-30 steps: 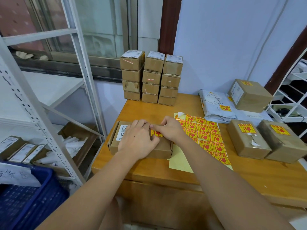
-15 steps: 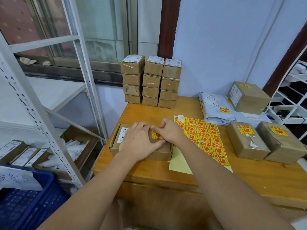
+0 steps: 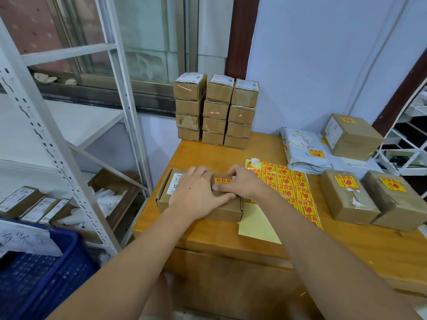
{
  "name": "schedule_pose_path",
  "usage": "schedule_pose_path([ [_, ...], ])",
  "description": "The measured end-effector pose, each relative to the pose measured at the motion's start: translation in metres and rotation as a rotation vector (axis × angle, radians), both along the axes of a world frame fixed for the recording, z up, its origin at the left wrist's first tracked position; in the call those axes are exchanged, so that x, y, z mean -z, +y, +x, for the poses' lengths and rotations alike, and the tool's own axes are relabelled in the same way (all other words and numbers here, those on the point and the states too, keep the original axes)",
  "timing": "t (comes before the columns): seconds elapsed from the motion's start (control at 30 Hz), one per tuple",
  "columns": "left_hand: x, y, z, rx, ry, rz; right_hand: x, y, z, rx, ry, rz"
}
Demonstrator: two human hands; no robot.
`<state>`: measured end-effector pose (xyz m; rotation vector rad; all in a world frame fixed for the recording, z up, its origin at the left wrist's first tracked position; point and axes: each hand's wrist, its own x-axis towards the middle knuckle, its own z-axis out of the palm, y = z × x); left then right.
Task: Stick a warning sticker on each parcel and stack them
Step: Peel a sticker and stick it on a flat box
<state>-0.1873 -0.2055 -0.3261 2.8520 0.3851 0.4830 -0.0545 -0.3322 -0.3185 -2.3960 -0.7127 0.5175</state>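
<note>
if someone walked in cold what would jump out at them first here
Probably the two hands meeting on the flat brown parcel at the near left of the wooden table: the left hand lies flat on it while the right hand presses down a yellow-and-red warning sticker. Next, the bright sticker sheet just right of it, and the three stacks of small boxes against the back wall.
</note>
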Motion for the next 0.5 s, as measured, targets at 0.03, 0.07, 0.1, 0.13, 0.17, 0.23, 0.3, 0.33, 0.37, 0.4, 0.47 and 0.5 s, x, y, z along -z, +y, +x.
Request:
schedule_pose_path([
  [0.03,0.0,0.0,0.0,0.001,-0.001,-0.002,-0.001,-0.001,0.001,-0.012,0.002,-0.013],
  [0.07,-0.001,0.0,-0.001,0.002,-0.003,-0.005,-0.002,-0.001,0.001,-0.024,0.006,-0.027],
  [0.1,-0.001,0.0,-0.001,0.002,-0.003,-0.009,-0.004,-0.002,0.001,-0.037,0.011,-0.044],
  [0.13,-0.001,0.0,-0.001,0.003,-0.005,-0.013,-0.005,-0.003,0.001,-0.05,0.012,-0.067],
  [0.17,-0.001,0.0,-0.001,0.006,-0.008,-0.015,-0.006,-0.004,0.002,-0.066,0.003,-0.093],
  [0.23,0.0,0.0,-0.001,0.022,-0.017,-0.019,-0.009,-0.007,0.003,-0.097,-0.02,-0.091],
  [0.3,-0.001,0.001,-0.001,0.037,-0.018,-0.022,-0.01,-0.01,0.005,-0.058,-0.017,0.034],
  [0.33,-0.001,0.001,-0.001,0.04,-0.015,-0.022,-0.009,-0.01,0.006,-0.029,-0.023,0.089],
  [0.37,-0.001,0.0,-0.002,0.041,-0.01,-0.023,-0.007,-0.011,0.006,-0.01,-0.038,0.12],
  [0.4,-0.001,0.0,-0.002,0.039,-0.006,-0.022,-0.005,-0.011,0.006,0.0,-0.061,0.126],
  [0.47,-0.001,-0.001,-0.003,0.036,-0.004,-0.021,-0.001,-0.01,0.006,0.005,-0.086,0.114],
  [0.5,-0.002,-0.001,-0.003,0.037,-0.005,-0.02,0.0,-0.011,0.007,0.002,-0.076,0.11],
])
